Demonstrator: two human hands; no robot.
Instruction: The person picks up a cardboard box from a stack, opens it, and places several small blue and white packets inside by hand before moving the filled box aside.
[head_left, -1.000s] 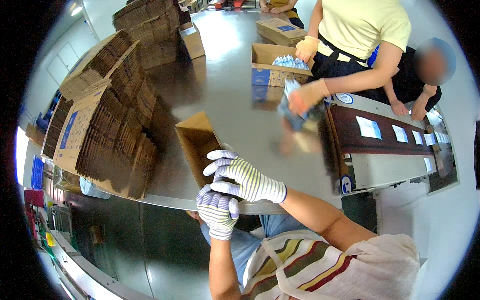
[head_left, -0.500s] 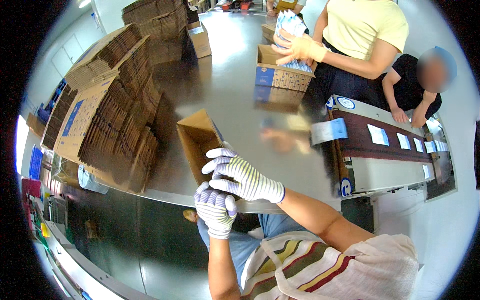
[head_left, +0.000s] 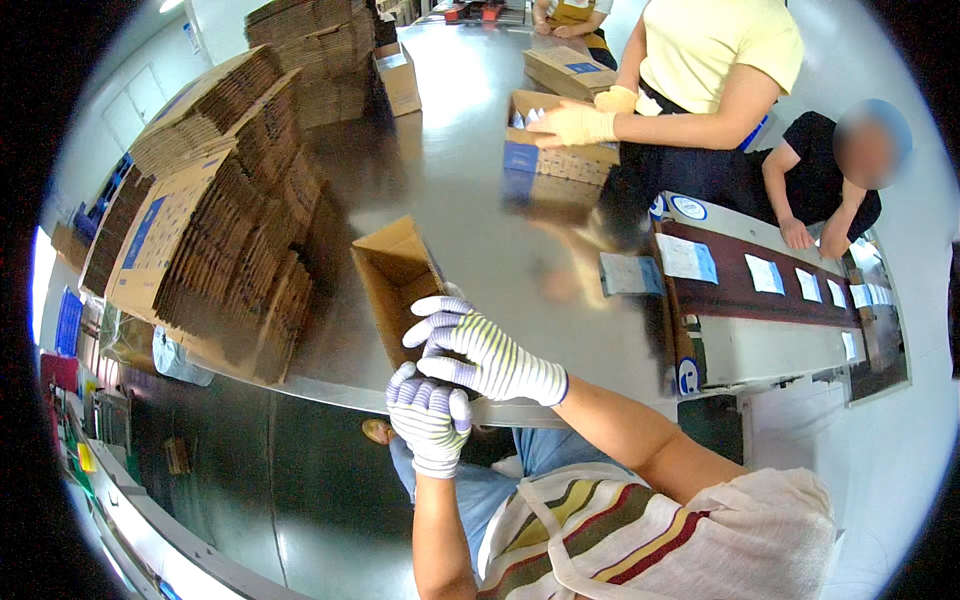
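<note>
An open cardboard box lies close to the metal table's front edge, its hollow inside showing and nothing seen in it. My right hand, in a striped knit glove, curls its fingers over the box's right side near the close end. Lower down, my left hand, gloved alike, is closed at the box's near edge; the fingertips are partly hidden. Both hands nearly touch each other there.
Tall stacks of flattened cartons stand on the left. To the right a conveyor belt carries white-and-blue packets, one packet lying past its end. Across the metal table, a co-worker's gloved hands are at another carton.
The co-worker's hands have come down with the packets into their carton. Packets on the belt have shifted left toward the table. My hands and the box have hardly moved.
</note>
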